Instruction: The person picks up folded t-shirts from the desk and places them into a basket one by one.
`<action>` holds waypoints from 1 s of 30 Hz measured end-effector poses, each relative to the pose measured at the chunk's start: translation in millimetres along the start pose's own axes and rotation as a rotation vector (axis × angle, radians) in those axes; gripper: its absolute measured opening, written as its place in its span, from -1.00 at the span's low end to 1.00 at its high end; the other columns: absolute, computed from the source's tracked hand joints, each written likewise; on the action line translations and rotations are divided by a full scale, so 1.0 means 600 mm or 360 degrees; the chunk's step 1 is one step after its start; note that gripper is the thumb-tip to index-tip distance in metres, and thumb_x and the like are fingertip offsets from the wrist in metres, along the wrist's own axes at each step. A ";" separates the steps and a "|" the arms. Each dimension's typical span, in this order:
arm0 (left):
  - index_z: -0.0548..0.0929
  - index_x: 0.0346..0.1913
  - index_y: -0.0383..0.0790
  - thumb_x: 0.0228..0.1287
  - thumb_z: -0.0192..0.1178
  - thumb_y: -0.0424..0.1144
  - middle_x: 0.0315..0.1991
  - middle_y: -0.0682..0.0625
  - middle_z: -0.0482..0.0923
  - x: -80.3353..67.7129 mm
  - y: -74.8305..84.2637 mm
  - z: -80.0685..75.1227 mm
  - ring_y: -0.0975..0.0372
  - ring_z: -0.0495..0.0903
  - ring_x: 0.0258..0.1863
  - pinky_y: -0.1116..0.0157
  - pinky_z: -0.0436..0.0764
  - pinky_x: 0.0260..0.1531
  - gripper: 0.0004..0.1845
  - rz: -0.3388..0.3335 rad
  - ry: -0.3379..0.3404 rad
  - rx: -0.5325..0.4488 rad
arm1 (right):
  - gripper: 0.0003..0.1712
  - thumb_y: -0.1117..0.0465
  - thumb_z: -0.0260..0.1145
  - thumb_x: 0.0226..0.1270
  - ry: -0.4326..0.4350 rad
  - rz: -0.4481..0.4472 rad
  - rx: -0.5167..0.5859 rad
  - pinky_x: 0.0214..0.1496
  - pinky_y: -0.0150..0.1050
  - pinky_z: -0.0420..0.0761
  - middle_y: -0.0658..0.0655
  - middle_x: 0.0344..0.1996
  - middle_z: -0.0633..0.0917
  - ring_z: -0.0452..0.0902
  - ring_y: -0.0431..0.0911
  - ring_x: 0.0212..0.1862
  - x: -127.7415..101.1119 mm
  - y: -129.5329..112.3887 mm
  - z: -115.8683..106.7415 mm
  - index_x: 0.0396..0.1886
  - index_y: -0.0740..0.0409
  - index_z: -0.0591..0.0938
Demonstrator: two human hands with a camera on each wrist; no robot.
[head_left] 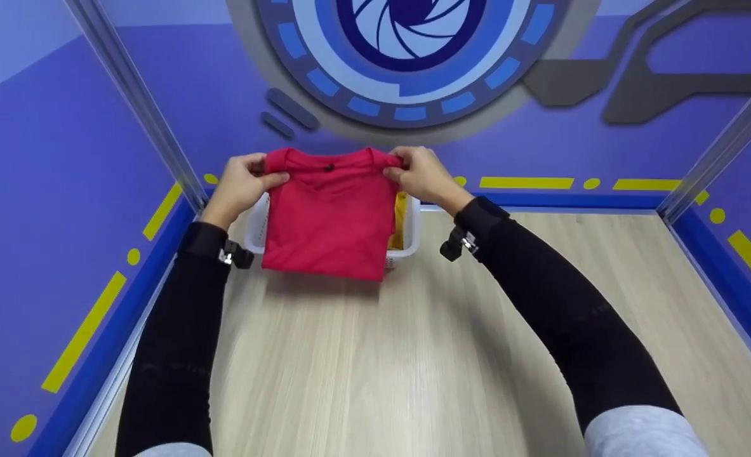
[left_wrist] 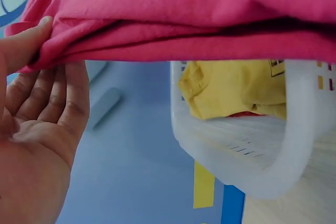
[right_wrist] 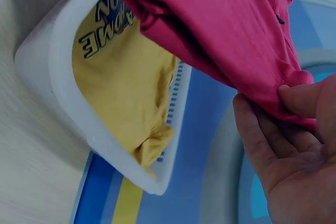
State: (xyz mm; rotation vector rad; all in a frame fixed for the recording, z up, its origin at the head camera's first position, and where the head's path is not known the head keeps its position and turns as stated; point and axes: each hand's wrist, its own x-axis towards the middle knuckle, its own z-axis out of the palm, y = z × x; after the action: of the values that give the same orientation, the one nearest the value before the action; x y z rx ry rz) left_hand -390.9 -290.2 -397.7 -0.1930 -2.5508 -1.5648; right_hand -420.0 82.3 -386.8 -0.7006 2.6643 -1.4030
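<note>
A folded red T-shirt (head_left: 331,222) hangs between both hands, its neckline toward the back wall. My left hand (head_left: 242,184) pinches its left shoulder corner, thumb on top and fingers beneath. The opposite shoulder corner is pinched by my right hand (head_left: 421,172) in the same way. Below the shirt stands a white plastic basket (head_left: 413,222), mostly covered by it in the head view. Inside the basket lies a yellow garment (right_wrist: 126,82) with dark lettering. A bit of red cloth (left_wrist: 245,114) shows under the yellow one in the left wrist view.
The basket stands on a pale wooden tabletop (head_left: 362,368), close to the back wall. Blue-purple panels (head_left: 83,190) with yellow markings enclose the table at the left, back and right. Metal posts (head_left: 140,101) rise at the back corners.
</note>
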 end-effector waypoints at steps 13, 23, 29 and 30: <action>0.79 0.08 -0.24 0.58 0.36 -0.20 -0.23 0.10 0.70 0.050 -0.012 0.023 0.34 0.60 -0.25 0.42 0.56 -0.21 -0.79 -0.0192 -0.0181 0.0363 | -0.82 0.30 0.26 0.66 0.0062 0.0165 -0.0060 -0.32 -0.39 0.47 0.04 -0.35 0.55 0.49 -0.16 -0.34 0.057 0.067 0.036 0.05 0.24 0.74; 0.78 0.23 -0.31 0.57 0.32 -0.26 -0.02 -0.18 0.77 0.063 -0.022 0.031 0.11 0.62 -0.04 0.33 0.53 -0.09 -0.69 -0.0261 -0.0162 0.0563 | -0.79 0.31 0.27 0.66 0.0072 0.0193 -0.0180 -0.19 -0.33 0.51 0.12 -0.24 0.63 0.53 -0.07 -0.22 0.078 0.080 0.058 0.10 0.24 0.76; 0.72 0.36 -0.39 0.49 0.29 -0.34 0.24 -0.38 0.74 0.069 -0.023 0.040 -0.04 0.64 0.15 0.19 0.59 0.16 -0.56 -0.0260 -0.0102 0.0616 | -0.79 0.32 0.26 0.64 0.0121 0.0176 -0.0260 -0.09 -0.31 0.51 0.14 -0.17 0.70 0.56 -0.05 -0.12 0.091 0.078 0.066 0.06 0.27 0.76; 0.70 0.37 -0.40 0.48 0.29 -0.34 0.26 -0.39 0.73 0.069 -0.023 0.042 -0.05 0.63 0.17 0.16 0.59 0.21 -0.54 -0.0263 -0.0095 0.0623 | -0.79 0.32 0.26 0.64 0.0127 0.0180 -0.0264 -0.06 -0.29 0.53 0.16 -0.15 0.72 0.57 -0.03 -0.09 0.093 0.079 0.067 0.07 0.28 0.76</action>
State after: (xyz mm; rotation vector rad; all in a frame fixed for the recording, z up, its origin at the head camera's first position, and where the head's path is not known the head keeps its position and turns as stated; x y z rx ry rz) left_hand -435.7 -272.6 -413.0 0.0162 -2.9183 -1.0821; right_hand -477.6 51.5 -439.0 -0.5059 2.8566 -1.2188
